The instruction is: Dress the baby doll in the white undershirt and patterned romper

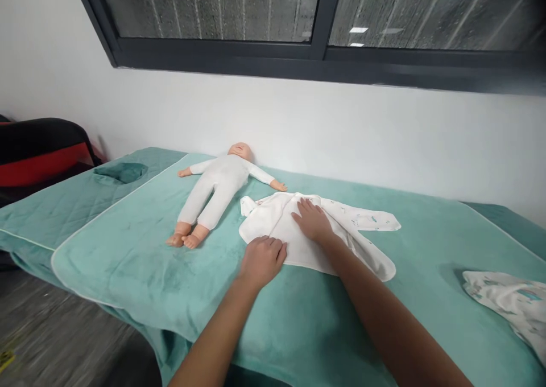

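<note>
A baby doll point(215, 190) lies near a patterned cloth point(512, 301).

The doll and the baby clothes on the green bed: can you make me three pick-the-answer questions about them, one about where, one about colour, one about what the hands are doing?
1. Where does the doll lie?
A. to the left of the white garment
B. on top of the white garment
C. on the floor

2. What colour is the blanket?
A. red
B. yellow
C. teal green

3. How do the hands rest on the white garment?
A. both lift it in the air
B. both press on it as it lies spread out
C. neither touches it

Answers: 1 A, the doll lies on its back left of the garment. 2 C, the blanket looks teal green. 3 B, the left hand rests at its near edge and the right hand lies flat on its middle.
</note>
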Action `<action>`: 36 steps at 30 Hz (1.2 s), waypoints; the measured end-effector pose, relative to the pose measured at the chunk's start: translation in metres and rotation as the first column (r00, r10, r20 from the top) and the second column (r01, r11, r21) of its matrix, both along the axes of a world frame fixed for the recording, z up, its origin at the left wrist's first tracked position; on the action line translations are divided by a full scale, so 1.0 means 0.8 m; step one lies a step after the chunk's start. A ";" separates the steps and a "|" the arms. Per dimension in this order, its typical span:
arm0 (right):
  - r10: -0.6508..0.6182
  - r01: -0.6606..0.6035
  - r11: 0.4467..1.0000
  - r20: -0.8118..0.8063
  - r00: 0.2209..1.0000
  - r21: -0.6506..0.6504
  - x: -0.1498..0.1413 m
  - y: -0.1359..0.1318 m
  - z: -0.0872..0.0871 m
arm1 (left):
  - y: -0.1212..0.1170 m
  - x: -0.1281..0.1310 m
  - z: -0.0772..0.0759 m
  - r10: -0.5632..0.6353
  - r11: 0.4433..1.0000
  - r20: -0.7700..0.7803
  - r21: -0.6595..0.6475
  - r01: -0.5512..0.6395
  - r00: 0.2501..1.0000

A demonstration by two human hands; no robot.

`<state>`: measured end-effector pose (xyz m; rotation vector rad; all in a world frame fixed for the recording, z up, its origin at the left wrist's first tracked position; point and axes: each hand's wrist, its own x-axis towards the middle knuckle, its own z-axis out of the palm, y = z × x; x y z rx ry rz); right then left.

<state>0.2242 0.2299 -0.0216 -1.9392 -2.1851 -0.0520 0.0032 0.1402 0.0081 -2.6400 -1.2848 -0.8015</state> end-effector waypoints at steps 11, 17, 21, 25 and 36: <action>-0.121 0.120 0.992 -0.082 0.989 -0.026 0.075 -0.007 -0.006 | 0.002 0.001 -0.005 0.018 0.998 0.084 0.055 -0.023 0.996; -0.123 0.122 0.992 -0.036 0.992 -0.025 0.042 -0.020 -0.006 | 0.002 0.003 -0.008 0.015 0.983 0.183 0.178 -0.048 0.983; -0.038 0.039 0.999 0.051 0.998 -0.030 -0.006 -0.037 -0.002 | 0.002 0.003 -0.010 0.030 0.980 0.191 0.189 -0.067 0.981; 0.062 -0.058 0.997 0.074 0.995 -0.060 -0.027 -0.042 0.006 | 0.004 0.000 -0.010 0.042 0.986 0.173 0.151 -0.068 0.984; -0.182 0.179 0.977 -0.015 0.983 -0.116 0.080 -0.053 0.017 | 0.004 -0.002 -0.008 0.101 0.995 0.144 -0.022 -0.098 0.984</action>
